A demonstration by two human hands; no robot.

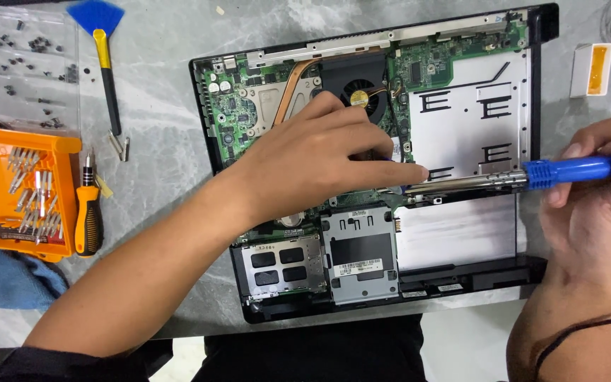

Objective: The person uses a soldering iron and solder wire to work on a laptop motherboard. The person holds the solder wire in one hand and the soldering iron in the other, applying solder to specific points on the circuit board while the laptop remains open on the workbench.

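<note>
Grey marbled tabletop [157,163], seen from the head camera, carries an opened laptop [376,170] lying base-up with its cover off and the green circuit board [238,117], copper heat pipe [288,85] and black fan [358,88] exposed. Left hand [319,159] rests flat across the middle of the laptop, fingers extended and closed together, holding nothing but pressing on the board just below the fan. Right hand [595,205], at the laptop's right edge, is curled around the blue handle of a soldering iron [510,178]; its metal barrel lies level and its tip ends at the left fingertips. Judged from appearance, the iron is light and stiff, safely held only by the blue handle, the barrel possibly being hot. The board looks thin and fragile, better steadied by the laptop's black frame than by its components. Left of the laptop lie a blue brush [100,49], an orange-handled screwdriver [88,212], an orange bit case [19,187] and a clear screw tray [26,67]; right of it, a small white-and-orange box [592,69].
</note>
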